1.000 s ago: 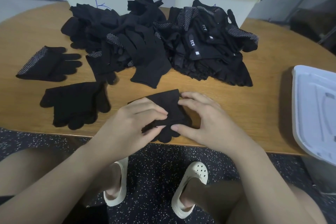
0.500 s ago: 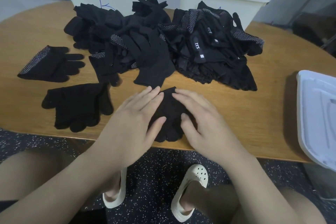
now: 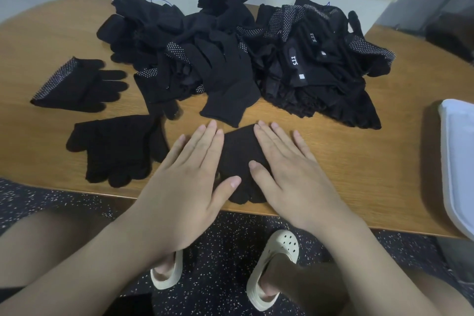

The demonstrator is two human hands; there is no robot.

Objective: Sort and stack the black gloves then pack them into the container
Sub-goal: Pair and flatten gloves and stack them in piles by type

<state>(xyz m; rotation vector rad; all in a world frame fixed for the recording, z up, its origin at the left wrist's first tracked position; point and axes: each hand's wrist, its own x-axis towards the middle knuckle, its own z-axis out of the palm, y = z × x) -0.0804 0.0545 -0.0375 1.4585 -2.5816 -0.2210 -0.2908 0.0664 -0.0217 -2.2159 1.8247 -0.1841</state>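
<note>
Pressing flat black knit glove [image 3: 237, 159] between released left hand [image 3: 188, 179] and right hand [image 3: 292, 174]; cuff points away.

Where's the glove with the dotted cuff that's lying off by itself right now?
The dotted-cuff glove lies at the left of the head view, apart from the big glove pile, just beyond the plain black glove.

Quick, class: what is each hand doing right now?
Left hand: open, fingers straight, pressing flat on the black glove.
Right hand: open, fingers straight, pressing flat on the same glove.
</note>
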